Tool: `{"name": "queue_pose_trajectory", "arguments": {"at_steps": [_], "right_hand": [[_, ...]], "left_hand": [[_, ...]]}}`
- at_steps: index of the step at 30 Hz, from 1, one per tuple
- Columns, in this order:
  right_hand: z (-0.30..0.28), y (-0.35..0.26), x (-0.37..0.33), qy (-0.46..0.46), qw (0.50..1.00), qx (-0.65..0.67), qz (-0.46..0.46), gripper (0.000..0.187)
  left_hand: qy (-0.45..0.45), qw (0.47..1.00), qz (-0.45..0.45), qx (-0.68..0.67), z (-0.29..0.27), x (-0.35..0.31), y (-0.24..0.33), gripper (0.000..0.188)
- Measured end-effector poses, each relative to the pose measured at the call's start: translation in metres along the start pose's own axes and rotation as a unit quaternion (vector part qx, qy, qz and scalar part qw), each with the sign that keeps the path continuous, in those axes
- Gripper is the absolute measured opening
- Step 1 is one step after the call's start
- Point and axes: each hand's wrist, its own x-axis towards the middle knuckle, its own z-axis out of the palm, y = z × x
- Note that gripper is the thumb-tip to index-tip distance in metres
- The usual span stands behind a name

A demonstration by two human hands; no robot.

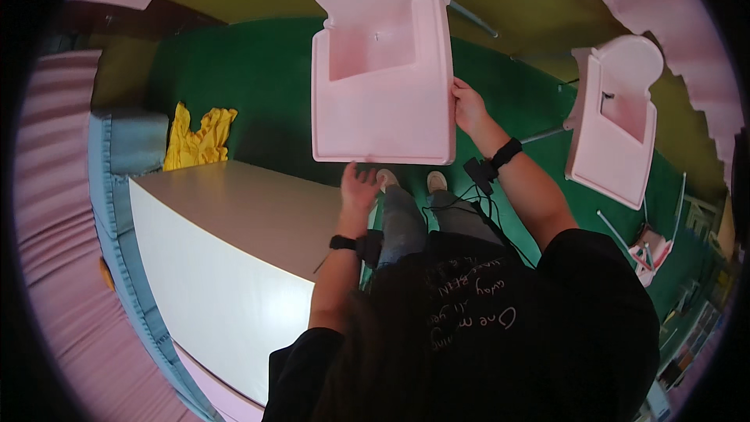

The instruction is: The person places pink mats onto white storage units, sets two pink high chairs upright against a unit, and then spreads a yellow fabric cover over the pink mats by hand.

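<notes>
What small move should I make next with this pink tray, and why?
Perhaps settle your left hand on the near edge of the tray. Your right hand is at its right edge, while the left hand is open beside the near edge, contact unclear; a second grip there might steady it.

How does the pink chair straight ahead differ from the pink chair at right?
The centre chair looks larger in view than the side chair. The right hand is at the centre chair's edge; no hand is at the side chair. The centre chair appears nearly square to the person; the side chair appears slanted. Both are pale pink with rounded backs.
</notes>
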Motion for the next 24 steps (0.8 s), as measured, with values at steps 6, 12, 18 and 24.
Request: {"name": "queue_pose_trajectory", "arguments": {"at_steps": [6, 12, 18, 24], "right_hand": [[-0.055, -0.011, -0.001, 0.114, 0.989, -0.045, -0.083, 0.029], [-0.135, 0.007, -0.024, 0.331, 0.821, -0.439, -0.156, 0.049], [-0.196, 0.049, -0.063, 0.366, 0.702, -0.585, -0.177, 0.064], [-0.205, 0.075, -0.117, 0.439, 0.704, -0.550, -0.094, 0.066]], "left_hand": [[-0.060, 0.996, -0.031, 0.053, 0.006, 0.033, 0.046, 0.063], [-0.110, 0.958, -0.240, 0.109, 0.020, 0.073, 0.038, 0.068], [-0.185, 0.923, -0.105, 0.320, 0.040, 0.077, 0.012, 0.067], [-0.166, 0.887, -0.137, 0.409, 0.065, 0.081, 0.042, 0.051]]}}
